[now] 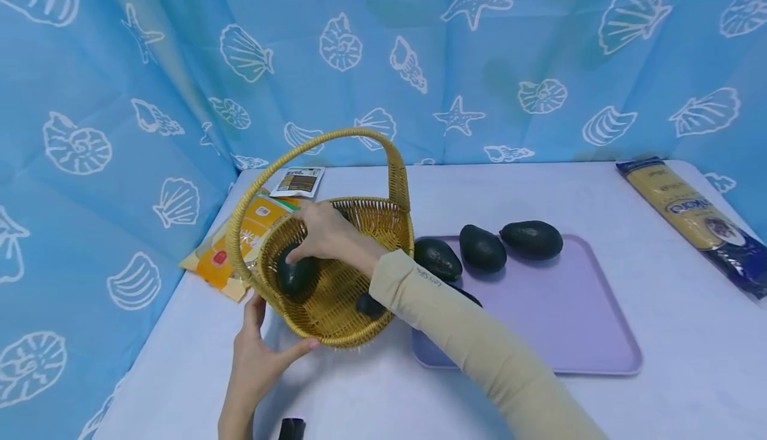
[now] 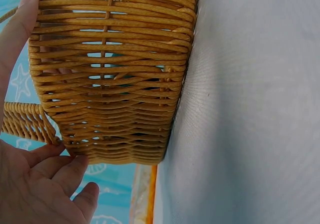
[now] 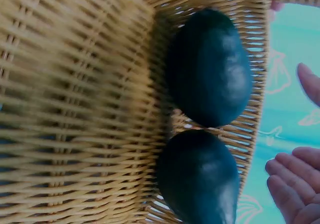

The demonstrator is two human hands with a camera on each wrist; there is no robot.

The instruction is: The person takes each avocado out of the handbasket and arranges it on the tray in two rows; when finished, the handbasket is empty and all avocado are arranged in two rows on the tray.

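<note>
A woven wicker basket point(image 1: 335, 307) with a tall arched handle stands on the table. My left hand point(image 1: 257, 360) grips its near left side, fingers by the handle's foot and thumb at the rim, as the left wrist view also shows. Over the basket's left part reaches my right hand point(image 1: 323, 230), its fingers extended and apart. Below it a dark green avocado point(image 1: 296, 277) lies against the wall. The right wrist view shows two avocados side by side in the basket, an upper avocado point(image 3: 209, 68) and a lower avocado point(image 3: 200, 176), with a gap between them and the fingers.
To the right, a purple tray point(image 1: 563, 320) holds several avocados point(image 1: 533, 239), one partly behind my right sleeve. Orange packaging point(image 1: 222, 263) and a white packet point(image 1: 298, 182) lie behind the basket's left. A pasta bag point(image 1: 689, 214) rests far right. A shell-patterned curtain point(image 1: 371, 60) hangs behind.
</note>
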